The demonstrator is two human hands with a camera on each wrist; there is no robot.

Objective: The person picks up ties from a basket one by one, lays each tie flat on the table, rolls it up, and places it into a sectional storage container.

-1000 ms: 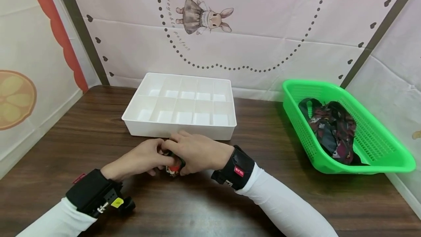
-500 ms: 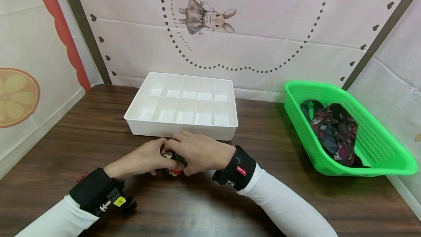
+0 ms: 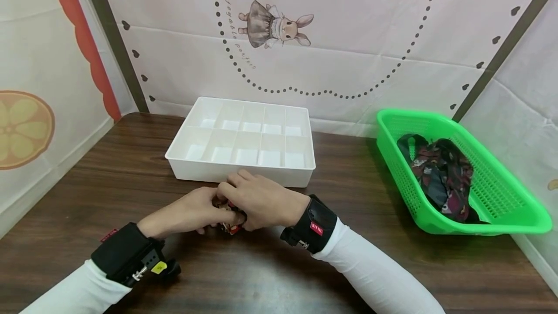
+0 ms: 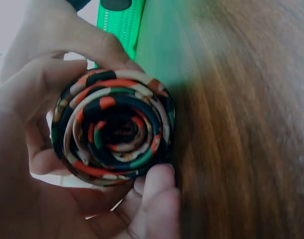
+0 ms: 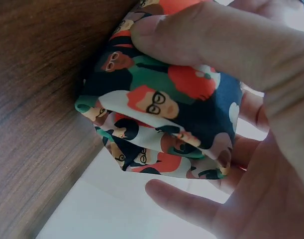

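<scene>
Both hands meet at lower centre of the head view, just in front of the white divided tray (image 3: 244,171), w/ a rolled patterned cloth (image 3: 229,217) squeezed between them on the dark wood table (image 3: 109,178). Left hand (image 3: 189,211) comes in from lower left, right hand (image 3: 261,200) from lower right and sits partly over the left's fingertips, so only a small red/dark bit of the roll shows between and below them. Left wrist view: the roll (image 4: 112,127) seen end-on at centre-left of frame, a tight spiral of black, orange, green and cream layers; the left hand (image 4: 37,164) curls round it, fingers over the top-left and one fingertip (image 4: 159,181) pressing the roll's lower-right edge, roll's right side close to the table surface. Right wrist view: roll (image 5: 161,109) fills the centre, printed w/ small cartoon faces w/ glasses, on navy, green and orange; right hand (image 5: 261,149) wraps it, a finger (image 5: 211,40) laid across the top of the roll, other fingers (image 5: 191,204) curled beneath at lower right. Both hands closed round the cloth, neither spread flat. Right of frame in the head view, well apart from the hands: green plastic basket (image 3: 514,207) w/ a heap of dark patterned cloths (image 3: 440,178) inside. Black wrist straps (image 3: 311,222) on both arms.
</scene>
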